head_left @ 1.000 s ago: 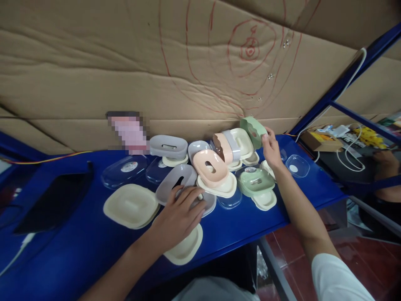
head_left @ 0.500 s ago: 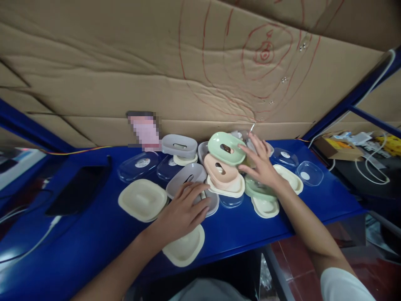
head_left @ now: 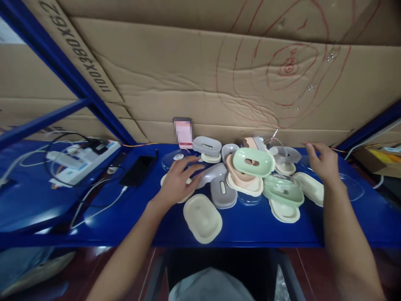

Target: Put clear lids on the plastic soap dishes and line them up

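My left hand (head_left: pixel 178 179) is at the left of a pile of oval soap-dish parts, its fingers and thumb at the end of a tilted grey tray (head_left: pixel 214 173), apparently gripping it. Under that hand lies a cream tray partly hidden. A second grey tray (head_left: pixel 230 200) with a slot lies flat beside it. My right hand (head_left: pixel 322 161) hovers at the far right over a clear lid (head_left: pixel 305 168), fingers curled and tips close together; anything between them cannot be made out. A green slotted tray (head_left: pixel 253 162) rests on a peach tray (head_left: pixel 239 175).
A cream tray (head_left: pixel 203 218) lies near the front edge. Another green piece (head_left: pixel 285 191) and a cream tray (head_left: pixel 308 188) are on the right. A phone (head_left: pixel 138 170) with a cable and a power strip (head_left: pixel 84 165) lie left. A cardboard wall (head_left: pixel 175 75) stands behind.
The view has swung left. My right hand has left the green tray and moved right. My left hand has shifted to the left end of the grey tray, which is now tilted.
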A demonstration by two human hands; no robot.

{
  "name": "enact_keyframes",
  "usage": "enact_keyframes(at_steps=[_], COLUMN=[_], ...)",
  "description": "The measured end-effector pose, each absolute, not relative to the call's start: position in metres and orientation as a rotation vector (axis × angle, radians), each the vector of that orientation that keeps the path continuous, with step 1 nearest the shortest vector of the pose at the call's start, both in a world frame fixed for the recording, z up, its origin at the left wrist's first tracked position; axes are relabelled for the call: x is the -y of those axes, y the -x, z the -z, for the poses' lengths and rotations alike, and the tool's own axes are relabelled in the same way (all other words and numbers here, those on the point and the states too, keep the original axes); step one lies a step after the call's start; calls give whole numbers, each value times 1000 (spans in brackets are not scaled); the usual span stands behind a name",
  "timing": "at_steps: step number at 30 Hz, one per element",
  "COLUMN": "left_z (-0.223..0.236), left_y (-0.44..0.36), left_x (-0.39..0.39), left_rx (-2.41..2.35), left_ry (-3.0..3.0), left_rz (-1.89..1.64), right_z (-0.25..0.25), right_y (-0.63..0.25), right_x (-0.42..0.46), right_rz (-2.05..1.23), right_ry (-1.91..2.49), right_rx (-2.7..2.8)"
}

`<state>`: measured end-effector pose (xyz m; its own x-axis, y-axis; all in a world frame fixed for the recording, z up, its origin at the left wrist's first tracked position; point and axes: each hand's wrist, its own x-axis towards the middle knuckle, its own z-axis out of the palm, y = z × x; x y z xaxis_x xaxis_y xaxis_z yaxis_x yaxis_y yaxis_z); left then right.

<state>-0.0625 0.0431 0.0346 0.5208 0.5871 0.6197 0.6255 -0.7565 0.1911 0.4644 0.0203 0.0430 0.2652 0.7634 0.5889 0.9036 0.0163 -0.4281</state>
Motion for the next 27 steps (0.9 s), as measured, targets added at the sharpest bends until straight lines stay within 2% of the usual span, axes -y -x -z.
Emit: enact_keyframes(at_steps=[5, 11, 17, 27], left_z=[-30, 0, 13, 2], left_y=[75, 83, 80, 88], left_x=[-82, -102, -102, -102], left_rx=[1251, 1376, 1404, 1396], left_ry=[2691, 2715, 2777, 2744], left_rz=[987, 940, 860, 926], right_z=[-12, 20, 27, 32], right_y=[-498, -498, -502, -507], right_x=[-29, -39, -41, -45], right_rz=[168, 111, 145, 155], right_ry=[1993, 2031, 1987, 1904], right_rx=[1452, 1509, 1433, 1473])
